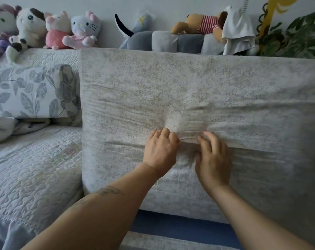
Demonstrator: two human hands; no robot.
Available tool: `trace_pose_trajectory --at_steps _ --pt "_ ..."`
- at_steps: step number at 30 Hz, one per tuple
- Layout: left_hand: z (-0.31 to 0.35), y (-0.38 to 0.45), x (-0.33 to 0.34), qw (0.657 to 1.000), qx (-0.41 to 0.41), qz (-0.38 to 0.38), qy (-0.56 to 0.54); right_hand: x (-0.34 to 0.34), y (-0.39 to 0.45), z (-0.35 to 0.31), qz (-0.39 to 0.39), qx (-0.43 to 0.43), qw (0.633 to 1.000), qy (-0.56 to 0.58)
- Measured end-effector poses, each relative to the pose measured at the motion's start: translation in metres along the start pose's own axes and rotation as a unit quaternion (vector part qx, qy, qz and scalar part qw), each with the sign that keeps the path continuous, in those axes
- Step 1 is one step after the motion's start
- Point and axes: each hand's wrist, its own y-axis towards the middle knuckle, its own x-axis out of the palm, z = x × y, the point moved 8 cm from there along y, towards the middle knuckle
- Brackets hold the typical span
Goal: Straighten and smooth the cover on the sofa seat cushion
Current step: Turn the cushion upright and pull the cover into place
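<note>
Centrally, a fold of the cushion cover (pixel 189 98) is pinched by the left hand (pixel 160 150); the blurred right hand (pixel 213 159) is laid beside it, fingers spread.

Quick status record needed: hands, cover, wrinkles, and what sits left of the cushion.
left hand: fingers curled, pinching a fold of the cover
right hand: blurred; fingers on the cover beside the left hand, grip unclear
cover: on the seat cushion, not yet smooth
wrinkles: fan out from the pinched spot
floral pillow: left of the cushion, on the sofa
</note>
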Motion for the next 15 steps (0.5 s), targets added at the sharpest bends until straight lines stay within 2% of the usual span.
trace_pose_trajectory --at_steps 3,7,12,15 --pt "0.004 -0.004 -0.005 1.0 -0.005 0.006 0.0 -0.013 0.019 0.005 0.076 0.036 0.996 0.005" --pt "0.001 -0.009 -0.009 0.999 -0.033 0.022 -0.03 -0.019 0.018 0.0 0.044 0.005 0.999 0.006" --pt "-0.034 -0.025 -0.009 0.997 -0.077 0.002 0.0 -0.04 0.02 -0.004 0.033 -0.008 0.999 0.018" --pt "-0.036 -0.01 -0.009 0.997 -0.07 0.026 0.004 -0.045 0.021 -0.007 0.021 -0.005 0.999 0.028"
